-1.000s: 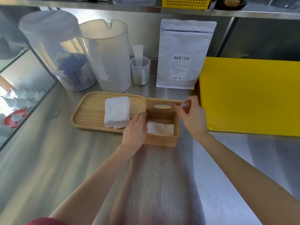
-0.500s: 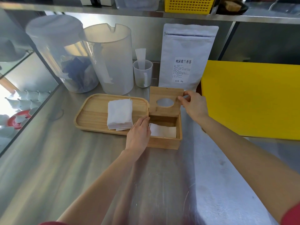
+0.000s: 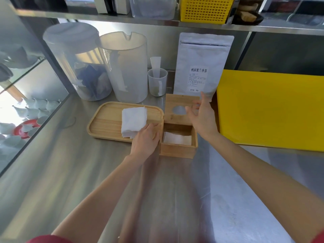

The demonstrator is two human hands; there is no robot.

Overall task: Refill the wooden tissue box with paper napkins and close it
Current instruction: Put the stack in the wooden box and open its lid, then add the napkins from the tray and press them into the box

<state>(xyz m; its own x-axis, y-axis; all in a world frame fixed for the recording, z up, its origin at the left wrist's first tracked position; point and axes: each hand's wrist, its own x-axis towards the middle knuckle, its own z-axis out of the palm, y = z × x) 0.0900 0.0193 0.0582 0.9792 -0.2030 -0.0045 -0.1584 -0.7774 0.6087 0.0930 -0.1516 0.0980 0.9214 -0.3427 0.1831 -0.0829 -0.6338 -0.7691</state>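
The wooden tissue box point(image 3: 178, 146) sat on the steel desk point(image 3: 175, 199), its lid point(image 3: 181, 109) swung upright at the back and only a thin layer of napkins point(image 3: 177, 138) inside. The napkin stack point(image 3: 134, 121) lay on the wooden tray point(image 3: 107, 121) just left of the box, directly ahead of the left hand point(image 3: 146, 141), whose fingers rested flat on the stack's near corner, not yet closed around it. The right hand point(image 3: 203, 116) hovered before the lid, fingers spread and empty. Half a second earlier that hand gripped the lid's edge, and the left hand braced the box wall.
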